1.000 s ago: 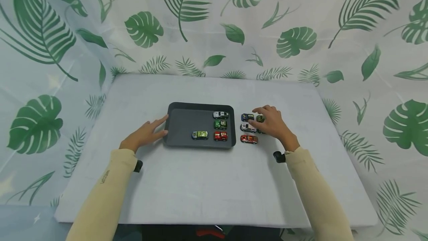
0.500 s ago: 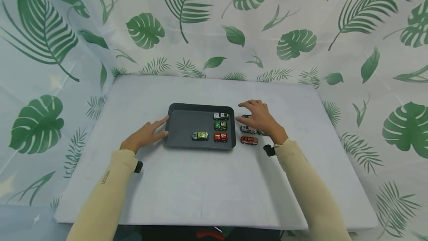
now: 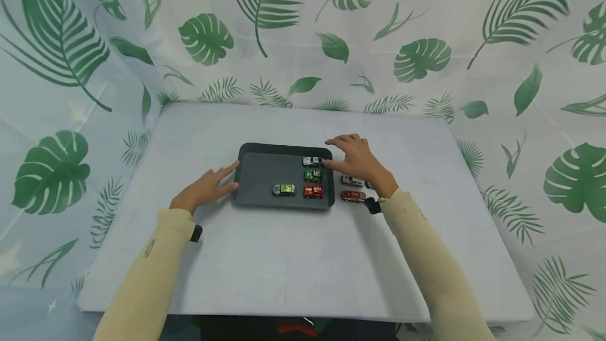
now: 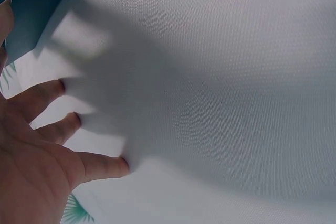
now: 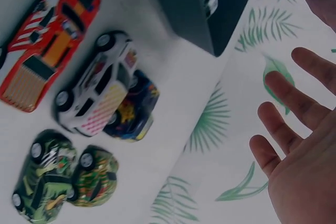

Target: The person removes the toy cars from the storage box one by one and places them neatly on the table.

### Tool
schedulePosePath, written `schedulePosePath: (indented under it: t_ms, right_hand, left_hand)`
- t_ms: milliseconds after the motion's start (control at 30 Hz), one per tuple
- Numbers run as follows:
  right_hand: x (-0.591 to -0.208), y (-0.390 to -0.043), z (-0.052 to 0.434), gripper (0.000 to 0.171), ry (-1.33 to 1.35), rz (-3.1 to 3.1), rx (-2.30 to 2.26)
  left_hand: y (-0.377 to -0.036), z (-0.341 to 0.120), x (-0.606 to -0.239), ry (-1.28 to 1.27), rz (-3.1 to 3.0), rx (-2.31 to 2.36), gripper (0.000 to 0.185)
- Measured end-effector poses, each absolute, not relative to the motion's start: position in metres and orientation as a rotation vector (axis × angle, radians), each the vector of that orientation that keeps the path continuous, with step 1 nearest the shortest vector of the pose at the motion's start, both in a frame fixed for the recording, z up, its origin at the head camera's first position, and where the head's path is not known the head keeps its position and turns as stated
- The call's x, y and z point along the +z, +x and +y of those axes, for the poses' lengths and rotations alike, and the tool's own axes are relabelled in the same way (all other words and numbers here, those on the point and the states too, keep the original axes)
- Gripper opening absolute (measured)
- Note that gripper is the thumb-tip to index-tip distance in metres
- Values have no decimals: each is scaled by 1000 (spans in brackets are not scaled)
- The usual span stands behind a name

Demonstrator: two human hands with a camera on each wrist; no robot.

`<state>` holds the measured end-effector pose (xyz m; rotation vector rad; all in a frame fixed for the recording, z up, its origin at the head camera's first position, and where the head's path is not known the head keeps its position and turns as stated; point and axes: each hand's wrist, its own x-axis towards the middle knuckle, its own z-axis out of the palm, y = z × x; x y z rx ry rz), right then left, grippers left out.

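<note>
A dark grey tray (image 3: 255,172) lies on the white table. My left hand (image 3: 203,189) is at its left edge, fingers spread and fingertips right at the rim. My right hand (image 3: 355,157) is over the tray's far right corner, thumb and fingers apart and nothing visible between them. Its thumb tip overlaps the end of a white toy car (image 3: 310,161) in the head view. Below that car in the tray are a green toy car (image 3: 313,175) and a red toy car (image 3: 313,191). A lime-yellow toy car (image 3: 284,190) sits to their left.
Right of the tray, an orange-red toy car (image 5: 52,43), a white-and-pink one (image 5: 100,85), a dark blue one (image 5: 134,108) and two camouflage-green toy cars (image 5: 47,177) stand close together. Behind the table hangs a leaf-printed cloth (image 3: 360,57).
My right hand has moved left from above the loose cars to the tray's far right corner. My left hand and the cars in the tray have stayed put.
</note>
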<state>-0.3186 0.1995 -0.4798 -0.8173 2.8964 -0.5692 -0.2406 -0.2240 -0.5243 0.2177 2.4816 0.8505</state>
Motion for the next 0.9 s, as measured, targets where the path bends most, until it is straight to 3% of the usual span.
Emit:
schedulePosePath:
  t_ms: [900]
  right_hand:
    - [-477,-330,129,59,-1073,2796,-411]
  left_hand:
    - [-243,-225,-528,212,2493,845,74]
